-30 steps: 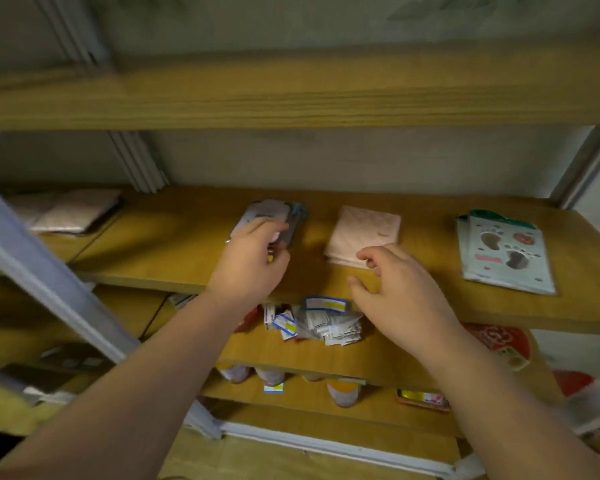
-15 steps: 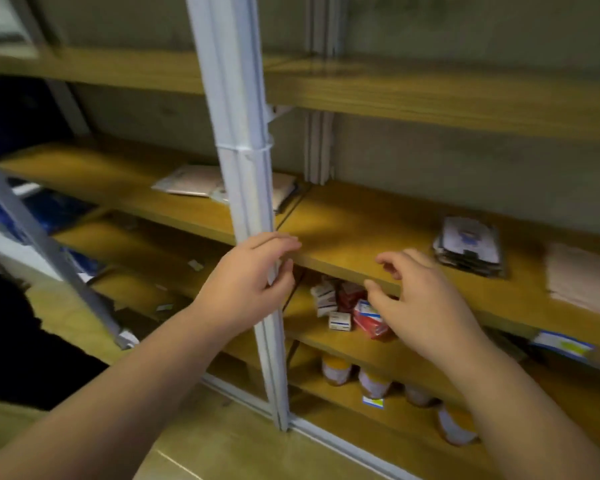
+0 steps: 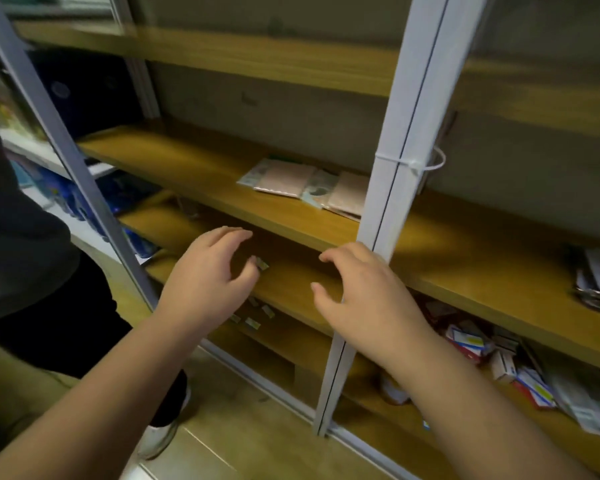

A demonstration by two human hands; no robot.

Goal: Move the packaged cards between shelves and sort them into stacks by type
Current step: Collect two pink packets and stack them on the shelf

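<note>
A: Head view looked down at a wooden shelving unit [image 3: 194, 168] with white uprights. One upright [image 3: 388, 202] stood right in front of the middle shelf.

B: Where were the packaged cards?

A: A loose spread of them [image 3: 302, 183] lay flat on that middle shelf, pink packets overlapping pale printed ones, its right end hidden behind the upright. A second, darker stack [image 3: 596, 282] sat far to the right on the same shelf. Small boxes [image 3: 471, 344] cluttered the shelf below.

B: And the hands?

A: Both empty and apart. The left hand [image 3: 208, 282] hovered below the shelf edge, fingers loosely curled on nothing. The right hand [image 3: 364, 299] was just beside the upright, fingers spread and relaxed. Neither touched the cards.

B: How would those packets handle?

A: I'd judge them light, thin and slick in their wrapping, bendy rather than stiff, likely to slide off one another. Best pinched at a near edge, thumb on top and fingers slipped beneath, or gathered as a small pile between both hands. Someone in dark clothing [image 3: 21, 237] stood at the left.
</note>
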